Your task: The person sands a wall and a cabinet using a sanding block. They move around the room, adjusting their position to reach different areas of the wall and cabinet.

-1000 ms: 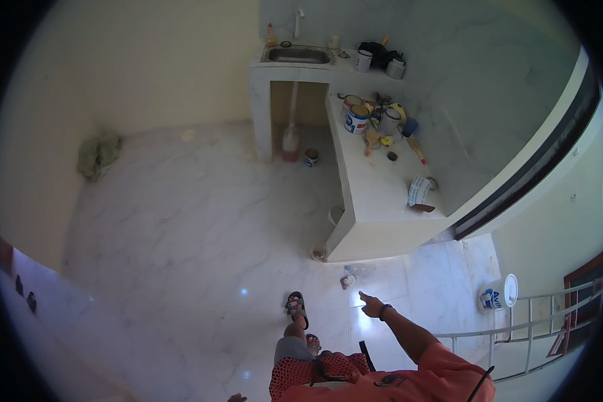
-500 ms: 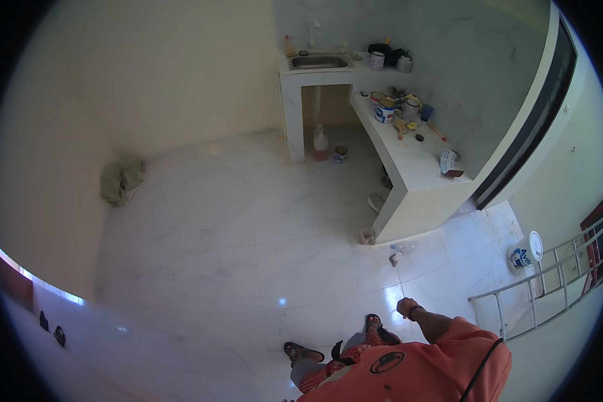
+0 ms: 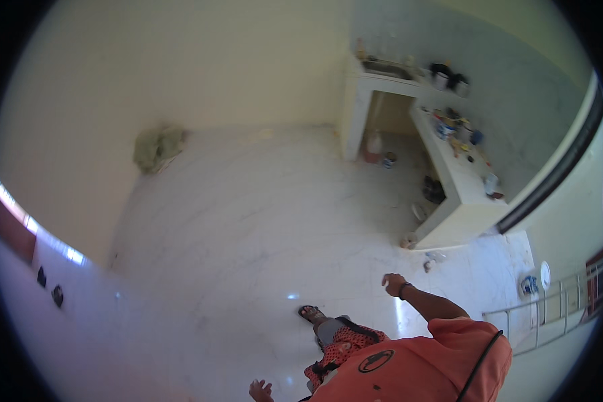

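My right hand [image 3: 394, 284] hangs in front of me over the white tiled floor [image 3: 248, 228], a dark band round its wrist. Its fingers are loosely bent and a little apart, and nothing shows in them. At the lower edge, my left hand [image 3: 261, 390] is partly in view with its fingers spread; it holds nothing that I can see. Neither hand touches any object. Nearest to the right hand on the floor lies a small pale crumpled thing [image 3: 428, 266], by the end of the white counter [image 3: 459, 184].
Paint cans [image 3: 443, 128] and brushes crowd the counter, beyond which is a sink [image 3: 387, 69]. Under it stand a bottle [image 3: 373, 147] and a can [image 3: 389, 159]. A green cloth bundle [image 3: 159, 149] lies by the left wall. On the right are a metal ladder [image 3: 563, 305] and a white bucket [image 3: 537, 281].
The view has swung left, so the counter and sink sit farther right. My left hand has come into view at the bottom. My right hand's fingers look looser, and my legs have shifted in a step.
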Tool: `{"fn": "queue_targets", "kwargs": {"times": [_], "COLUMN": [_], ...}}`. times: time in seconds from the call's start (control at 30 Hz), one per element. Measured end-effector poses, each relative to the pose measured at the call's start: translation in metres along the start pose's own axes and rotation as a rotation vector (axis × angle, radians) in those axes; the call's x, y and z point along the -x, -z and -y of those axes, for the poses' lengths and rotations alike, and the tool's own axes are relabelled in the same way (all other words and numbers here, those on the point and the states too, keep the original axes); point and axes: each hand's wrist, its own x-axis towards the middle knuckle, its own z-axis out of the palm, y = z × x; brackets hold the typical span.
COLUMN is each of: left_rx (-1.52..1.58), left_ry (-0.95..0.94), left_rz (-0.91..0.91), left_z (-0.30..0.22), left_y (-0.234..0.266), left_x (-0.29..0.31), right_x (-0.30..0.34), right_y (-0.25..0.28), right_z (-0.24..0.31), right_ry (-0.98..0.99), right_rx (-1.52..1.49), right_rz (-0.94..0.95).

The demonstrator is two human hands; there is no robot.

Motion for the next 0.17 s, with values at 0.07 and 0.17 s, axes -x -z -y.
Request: {"fn": "queue_targets", "kwargs": {"times": [0.07,0.17], "left_rx": [0.224,0.098], "left_ry": [0.433,0.389], "left_rz": [-0.039,-0.041], "left_z": [-0.061,-0.049], "left_y": [-0.014,-0.004], "left_x": [-0.022,-0.057], "right_x": [-0.017,-0.11], "right_y": [-0.024,-0.07], "right_z": [-0.006,0.006], "right_ry": [0.026,0.369], "right_rx": [0.261,1.005], "right_rz": [0.096,0.449]}}
